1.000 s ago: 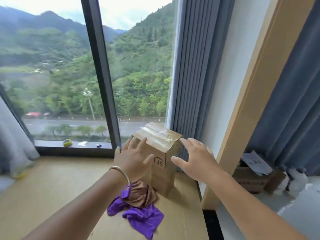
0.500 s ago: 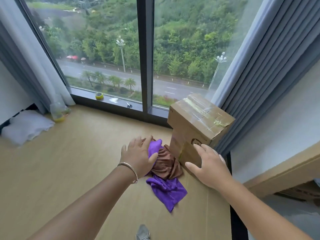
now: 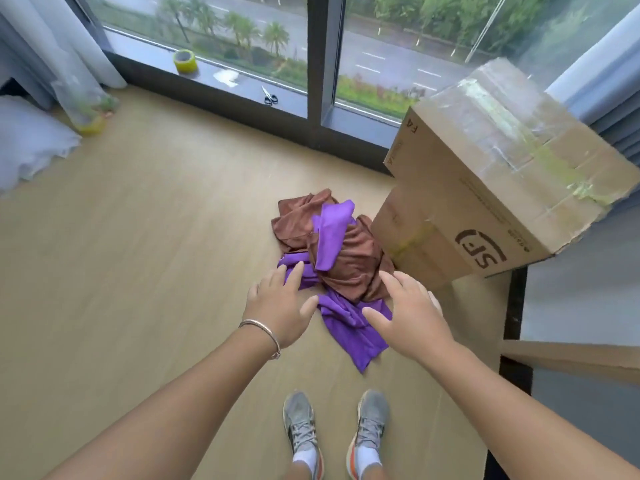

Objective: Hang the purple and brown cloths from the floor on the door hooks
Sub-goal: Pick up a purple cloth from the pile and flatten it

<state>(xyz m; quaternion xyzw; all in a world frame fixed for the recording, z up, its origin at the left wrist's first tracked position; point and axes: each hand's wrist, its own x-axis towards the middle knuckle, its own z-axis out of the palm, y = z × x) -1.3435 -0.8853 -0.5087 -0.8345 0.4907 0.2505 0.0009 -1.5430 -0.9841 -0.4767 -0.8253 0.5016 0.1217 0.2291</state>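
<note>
Purple cloth (image 3: 349,327) and brown cloth (image 3: 349,258) heaped together on the wooden floor (image 3: 138,254), tangled, just beside the lower of two stacked cardboard boxes (image 3: 485,188); one purple fold thrown over the top of the brown. Left hand (image 3: 277,306) over the near left edge of the heap, fingers (image 3: 294,271) apart and straight, tips at the purple fabric but gripping nothing. Right hand (image 3: 412,313) over the near right edge, fingers spread, also empty; contact with the cloth impossible to judge.

Likely light, limp and easily bunched, nothing fragile, no stiffness to lift by. Best taken by pinching a gathered fold or a free corner, such as the purple tail nearest the grey shoes (image 3: 332,434). Interleaved as they lie, probably coming up together unless separated first.

Hidden: parts of both cloths beneath each other and under the palms. No door hooks in view. Frame somewhat blurred; any hanging loops indiscernible.
</note>
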